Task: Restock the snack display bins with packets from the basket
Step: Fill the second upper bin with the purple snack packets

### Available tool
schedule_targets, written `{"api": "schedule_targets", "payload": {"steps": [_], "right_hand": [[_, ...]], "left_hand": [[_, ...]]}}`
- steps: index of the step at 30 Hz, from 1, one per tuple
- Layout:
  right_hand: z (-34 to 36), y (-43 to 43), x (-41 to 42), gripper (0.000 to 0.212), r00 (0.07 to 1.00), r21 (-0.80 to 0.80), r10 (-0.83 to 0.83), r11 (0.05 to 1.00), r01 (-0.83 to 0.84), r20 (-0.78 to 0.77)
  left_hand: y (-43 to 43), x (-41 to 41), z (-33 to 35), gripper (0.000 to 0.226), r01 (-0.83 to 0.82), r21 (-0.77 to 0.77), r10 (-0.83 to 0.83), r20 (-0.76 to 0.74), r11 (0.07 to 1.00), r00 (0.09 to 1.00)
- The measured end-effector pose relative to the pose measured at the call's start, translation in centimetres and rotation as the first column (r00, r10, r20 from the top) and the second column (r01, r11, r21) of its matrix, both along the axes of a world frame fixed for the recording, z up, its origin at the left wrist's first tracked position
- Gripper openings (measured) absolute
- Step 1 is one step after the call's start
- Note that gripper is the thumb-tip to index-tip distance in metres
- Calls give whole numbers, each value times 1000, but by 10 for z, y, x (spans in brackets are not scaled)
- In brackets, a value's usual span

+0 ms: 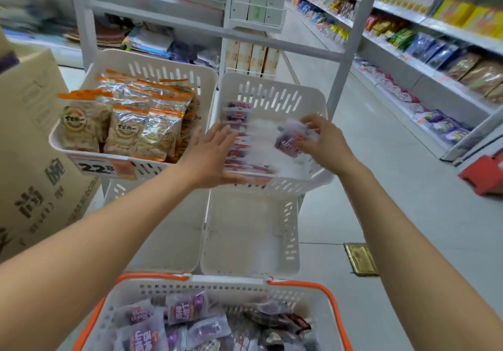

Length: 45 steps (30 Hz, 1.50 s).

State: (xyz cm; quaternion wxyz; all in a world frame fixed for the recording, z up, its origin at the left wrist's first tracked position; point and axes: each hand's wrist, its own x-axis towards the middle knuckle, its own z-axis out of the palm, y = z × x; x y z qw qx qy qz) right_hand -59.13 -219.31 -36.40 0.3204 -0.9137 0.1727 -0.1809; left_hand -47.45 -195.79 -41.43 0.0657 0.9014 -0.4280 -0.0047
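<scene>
A white basket with orange handles (330, 300) sits at the bottom, holding several purple snack packets (187, 309). Above it, the right white display bin (275, 92) holds a row of purple packets (238, 132) standing along its left side. My right hand (321, 138) grips a purple packet (290, 143) inside this bin. My left hand (209, 154), fingers straight, rests against the row of packets at the bin's front left.
The left display bin (152, 67) is full of orange-topped clear snack bags (136, 122) with a price tag in front. Two empty white bins (250, 230) sit lower. A cardboard box (30, 143) stands at left, stocked shelves (435, 51) at right, a red object (484, 176) on the floor.
</scene>
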Motion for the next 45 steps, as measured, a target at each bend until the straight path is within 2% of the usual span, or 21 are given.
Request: {"api": "schedule_targets", "payload": {"steps": [2, 3, 5, 7, 11, 14, 16, 19, 21, 24, 26, 29, 32, 36, 40, 42, 43, 45], "right_hand": [[-17, 1, 15, 45, 993, -4, 40, 999, -40, -107], [-25, 1, 21, 47, 980, 45, 88, 996, -81, -181], [-39, 1, 32, 46, 937, 258, 212, 956, -140, -278], [-48, 2, 41, 40, 934, 372, 246, 918, -139, -259], [-63, 6, 56, 32, 935, 254, 232, 953, -164, -267], [-61, 8, 52, 41, 942, 278, 204, 952, -127, -268], [-55, 14, 41, 49, 971, 220, 132, 972, -87, -200], [-45, 35, 19, 43, 999, 116, 40, 992, -38, -10], [-41, 58, -2, 37, 995, 69, 41, 997, -47, 89], [-47, 97, -39, 29, 980, 31, 94, 994, -101, 175], [-68, 122, -64, 27, 979, 28, 146, 988, -151, 142], [-116, 152, -97, 30, 969, 76, 217, 975, -209, -121], [-167, 179, -133, 41, 839, 122, 316, 948, -293, -442], [-220, 214, -173, 42, 638, 210, 411, 905, -370, -651], [-251, 244, -200, 40, 466, 330, 481, 868, -371, -743], [-257, 251, -211, 51, 341, 333, 492, 840, -430, -801], [-260, 252, -214, 57, 309, 329, 489, 832, -447, -816], [-259, 248, -216, 59, 343, 313, 480, 841, -441, -807]], "left_hand": [[-1, 2, -10, 114, 5, 39, -8, 68, 999, 998], [-1, 2, -14, 111, 3, 43, -7, 95, 999, 995], [0, 2, -17, 110, -1, 35, -4, 116, 999, 993], [0, 3, -18, 111, 0, 30, -4, 118, 1000, 993], [-2, 2, -19, 112, 6, -2, -6, 115, 1000, 993], [-1, 3, -18, 113, 11, -36, -8, 84, 999, 996], [2, 2, -16, 110, 14, -85, -11, 43, 996, 999], [11, -14, -13, 96, 36, -267, -33, 16, 963, 999], [23, -34, -14, 80, 77, -407, -62, 51, 910, 997], [49, -67, -29, 62, 66, -473, -50, 47, 879, 998], [72, -88, -48, 58, 13, -457, -23, -16, 889, 1000], [115, -117, -88, 61, -115, -365, 55, -170, 924, 984], [162, -143, -129, 62, -220, -243, 147, -287, 945, 947], [208, -169, -167, 56, -294, -208, 203, -370, 933, 907], [230, -190, -183, 61, -264, -134, 188, -415, 955, 890], [233, -197, -184, 61, -237, -141, 161, -411, 961, 897], [233, -200, -184, 59, -226, -155, 146, -409, 962, 901], [229, -209, -181, 58, -203, -168, 117, -417, 965, 901]]}}
